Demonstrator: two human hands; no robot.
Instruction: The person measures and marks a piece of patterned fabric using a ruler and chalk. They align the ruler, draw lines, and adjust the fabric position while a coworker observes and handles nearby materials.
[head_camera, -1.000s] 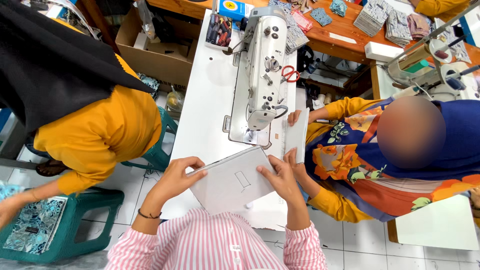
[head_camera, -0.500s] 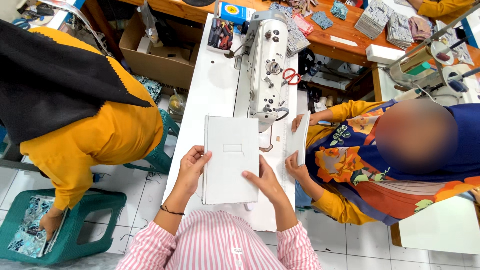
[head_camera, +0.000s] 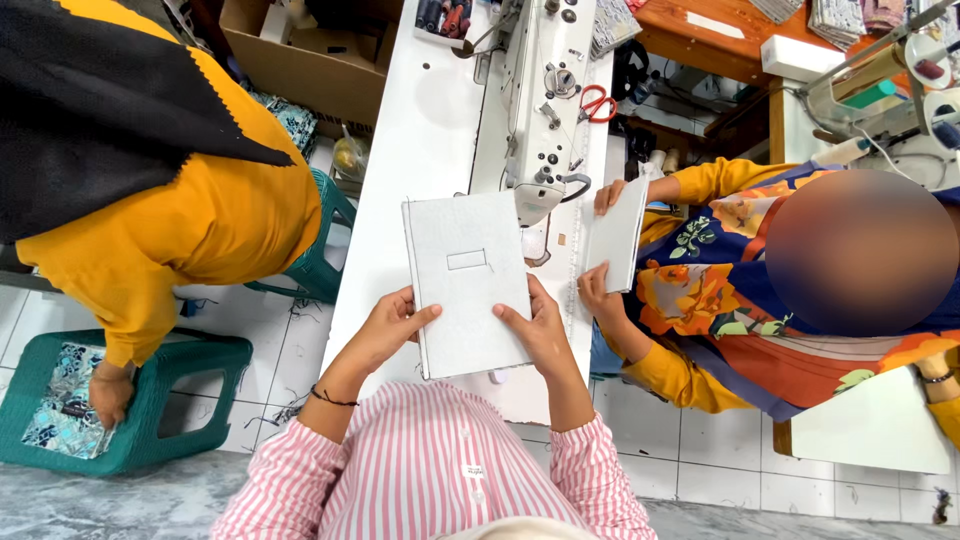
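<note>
At centre frame, left hand (head_camera: 385, 328) and right hand (head_camera: 541, 326) each grip a lower edge of a grey, possibly fabric-covered rectangular panel (head_camera: 467, 282), held flat for inspection above the white sewing table (head_camera: 415, 130); next, likely setting it down

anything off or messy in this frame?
Nothing damaged or spilled. The grey fabric-covered panel sits flat and square between the left hand and right hand. Only untidiness: loose thread scraps strewn on the floor tiles by the teal stool, and red scissors left beside the sewing machine.
</note>
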